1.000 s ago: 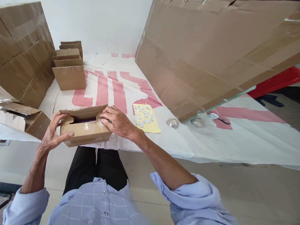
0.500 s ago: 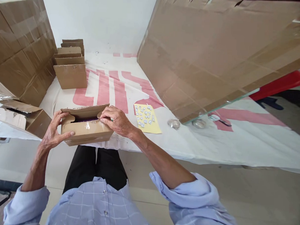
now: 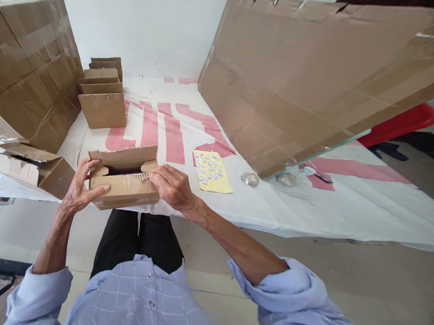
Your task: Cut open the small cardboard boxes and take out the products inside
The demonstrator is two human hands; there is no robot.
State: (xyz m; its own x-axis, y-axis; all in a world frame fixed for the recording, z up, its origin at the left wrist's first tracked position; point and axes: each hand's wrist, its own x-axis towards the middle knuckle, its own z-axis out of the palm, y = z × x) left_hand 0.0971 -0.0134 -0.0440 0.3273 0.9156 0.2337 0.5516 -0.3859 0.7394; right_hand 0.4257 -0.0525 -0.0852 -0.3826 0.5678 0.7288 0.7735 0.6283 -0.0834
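A small cardboard box [image 3: 124, 189] lies at the table's front edge with its back flap raised and its top partly open. Its inside is dark, and the contents are mostly hidden. My left hand [image 3: 79, 187] grips the left end, thumb on the front and fingers at the back corner. At the front right corner, my right hand [image 3: 173, 187] is closed in a pinch. A crumpled, jagged strip, apparently tape [image 3: 140, 176], runs along the box's front top edge into those fingers.
Another opened box [image 3: 54, 174] sits left, beside stacked cartons [image 3: 34, 73]. Several open boxes [image 3: 102, 109] stand behind. A yellow sheet with small white pieces [image 3: 212, 172] lies right, near two clear tape rolls [image 3: 250, 179] and a large leaning cardboard panel [image 3: 299, 80].
My right hand has moved right and slightly down along the box's front edge. The shiny patch on the front is gone, and a jagged strip now shows there. My left hand stays put.
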